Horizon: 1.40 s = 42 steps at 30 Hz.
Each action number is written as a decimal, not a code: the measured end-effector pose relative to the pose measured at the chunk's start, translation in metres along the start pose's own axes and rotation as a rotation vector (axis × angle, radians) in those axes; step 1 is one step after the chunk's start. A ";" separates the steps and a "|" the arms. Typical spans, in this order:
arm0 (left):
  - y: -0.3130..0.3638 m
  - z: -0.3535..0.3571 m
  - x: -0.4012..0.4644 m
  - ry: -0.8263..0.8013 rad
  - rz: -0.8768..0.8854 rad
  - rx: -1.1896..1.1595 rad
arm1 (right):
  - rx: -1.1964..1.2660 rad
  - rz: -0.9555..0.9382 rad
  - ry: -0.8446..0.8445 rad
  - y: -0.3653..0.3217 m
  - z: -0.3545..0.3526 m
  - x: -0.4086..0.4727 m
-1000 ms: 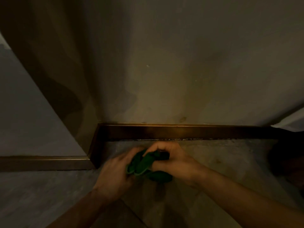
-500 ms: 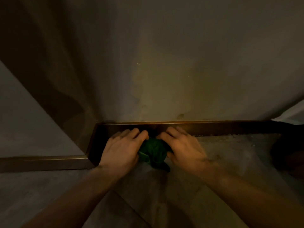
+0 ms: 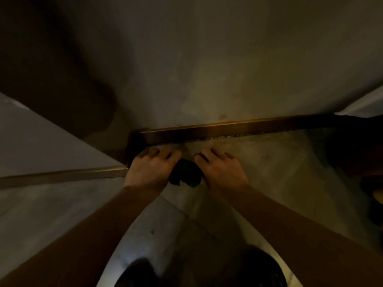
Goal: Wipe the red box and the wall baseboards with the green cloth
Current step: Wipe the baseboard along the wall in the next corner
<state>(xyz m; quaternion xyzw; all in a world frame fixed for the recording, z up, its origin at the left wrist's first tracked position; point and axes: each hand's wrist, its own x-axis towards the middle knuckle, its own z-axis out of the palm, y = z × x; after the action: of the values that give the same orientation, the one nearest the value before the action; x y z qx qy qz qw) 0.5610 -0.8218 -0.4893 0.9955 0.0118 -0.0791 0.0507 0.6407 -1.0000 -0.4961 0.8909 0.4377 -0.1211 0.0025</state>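
You face a dim plain wall [image 3: 186,59] at twelve o'clock, grey floor [image 3: 51,214] spreading toward six.

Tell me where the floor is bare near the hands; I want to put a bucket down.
Bare floor lies right of the right hand, below the baseboard, and another patch sits left of the left hand. It is crowded at the corner, where both hands flank the green cloth.
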 end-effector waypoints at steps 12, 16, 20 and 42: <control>0.060 -0.235 -0.103 -0.224 0.064 -0.156 | 0.119 0.104 -0.158 -0.061 -0.240 -0.133; 0.085 -0.350 -0.137 -0.220 0.088 -0.173 | 0.151 0.232 -0.152 -0.089 -0.354 -0.183; 0.108 -0.454 -0.172 -0.182 0.083 -0.234 | 0.189 0.316 -0.150 -0.117 -0.452 -0.229; 0.146 -0.754 -0.313 0.225 -0.112 -0.054 | 0.124 0.075 0.289 -0.190 -0.740 -0.341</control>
<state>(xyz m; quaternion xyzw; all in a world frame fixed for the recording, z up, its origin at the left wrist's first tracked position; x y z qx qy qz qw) 0.3740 -0.8946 0.3154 0.9941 0.0753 0.0307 0.0712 0.4501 -1.0667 0.3158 0.9133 0.3914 -0.0182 -0.1110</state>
